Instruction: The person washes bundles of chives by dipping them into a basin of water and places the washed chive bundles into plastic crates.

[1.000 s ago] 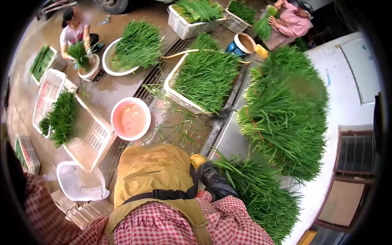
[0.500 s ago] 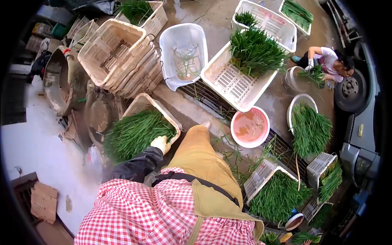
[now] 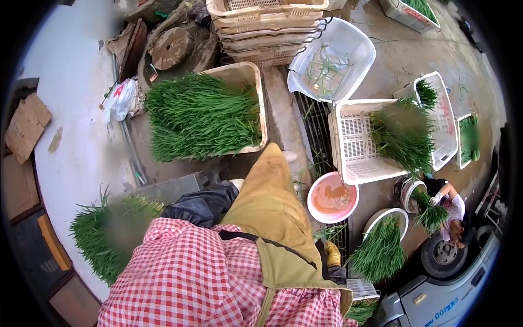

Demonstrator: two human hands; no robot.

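Observation:
My left hand [image 3: 237, 184], in a pale glove, shows only in part between its dark sleeve and my tan-covered leg. Its fingers are hidden. Just ahead of it stands a beige crate [image 3: 263, 109] filled with long green leaves like chives [image 3: 204, 114]; I see no contact with the hand. Low on my right side, my right hand [image 3: 333, 254] wears a yellow glove with a dark cuff. It is near the drain grate, partly covered by my apron, and its finger pose is unclear. A pink-lined basin [image 3: 333, 217] with murky water stands ahead of it.
Stacked crates [image 3: 267, 27] and a white tub [image 3: 357, 52] stand ahead. A white crate [image 3: 348, 177] holds more greens. Another green heap [image 3: 114, 234] lies left. A drain grate [image 3: 313, 128] crosses the ground. At right, a person [image 3: 452, 210] handles greens beside a vehicle [image 3: 447, 300].
My left hand has left the edge of the beige crate and is now close to my leg. The view has swung left, and my right glove has come into sight.

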